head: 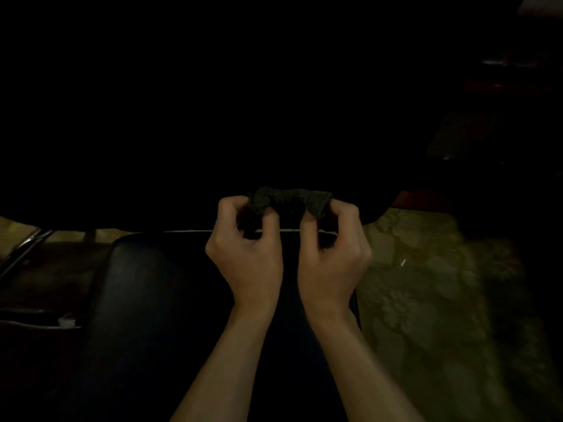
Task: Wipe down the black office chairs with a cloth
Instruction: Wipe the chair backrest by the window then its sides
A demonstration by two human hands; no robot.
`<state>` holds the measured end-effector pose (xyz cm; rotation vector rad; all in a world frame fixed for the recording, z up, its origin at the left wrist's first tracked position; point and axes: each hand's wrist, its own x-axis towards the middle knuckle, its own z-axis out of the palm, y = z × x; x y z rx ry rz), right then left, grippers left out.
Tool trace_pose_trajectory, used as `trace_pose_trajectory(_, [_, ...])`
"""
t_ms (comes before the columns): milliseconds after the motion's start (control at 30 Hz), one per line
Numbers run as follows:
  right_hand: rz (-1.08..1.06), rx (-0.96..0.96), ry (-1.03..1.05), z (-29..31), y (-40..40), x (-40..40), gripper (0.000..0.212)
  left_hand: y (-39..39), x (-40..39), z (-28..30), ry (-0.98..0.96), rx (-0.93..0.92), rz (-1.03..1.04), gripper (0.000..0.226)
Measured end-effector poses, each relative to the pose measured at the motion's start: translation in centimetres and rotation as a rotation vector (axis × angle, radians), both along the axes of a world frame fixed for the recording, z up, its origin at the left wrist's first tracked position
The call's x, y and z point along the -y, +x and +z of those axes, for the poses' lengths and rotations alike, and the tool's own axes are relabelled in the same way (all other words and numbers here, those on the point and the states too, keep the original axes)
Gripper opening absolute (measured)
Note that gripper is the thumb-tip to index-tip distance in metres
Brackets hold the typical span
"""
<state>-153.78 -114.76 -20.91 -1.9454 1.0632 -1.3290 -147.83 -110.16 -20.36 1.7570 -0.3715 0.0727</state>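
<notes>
Dim light leaves most of the room black, with only patterned carpet showing to the right of the black chair seat. Above the seat's far edge, the left hand and right hand each pinch one end of a dark cloth, bunched and stretched between them (probably being wrung or refolded to give a fresh face). Both grips are clenched on the cloth, which hangs clear of the seat, so wiping here seems not yet begun.
</notes>
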Motion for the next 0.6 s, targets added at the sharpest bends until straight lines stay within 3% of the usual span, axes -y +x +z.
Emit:
trace_pose_trajectory(133, [0.042,0.07,-0.018,-0.7,-0.1,0.2,0.013,0.3,-0.2,-0.9,-0.054,0.038,0.018,0.017])
trace_pose_trajectory(267, [0.065,0.122,-0.075,-1.4,0.1,0.3,0.011,0.7,-0.5,-1.6,-0.103,0.095,0.009,0.031])
trace_pose_trajectory(433, [0.051,0.164,-0.084,-3.0,0.1,-0.2,0.009,0.8,-2.1,-3.5,-0.131,0.075,-0.092,0.013])
trace_pose_trajectory(600, [0.047,0.227,-0.028,-4.7,1.2,-1.2,0.009,1.5,-2.9,-4.7,-0.141,0.021,-0.105,0.014])
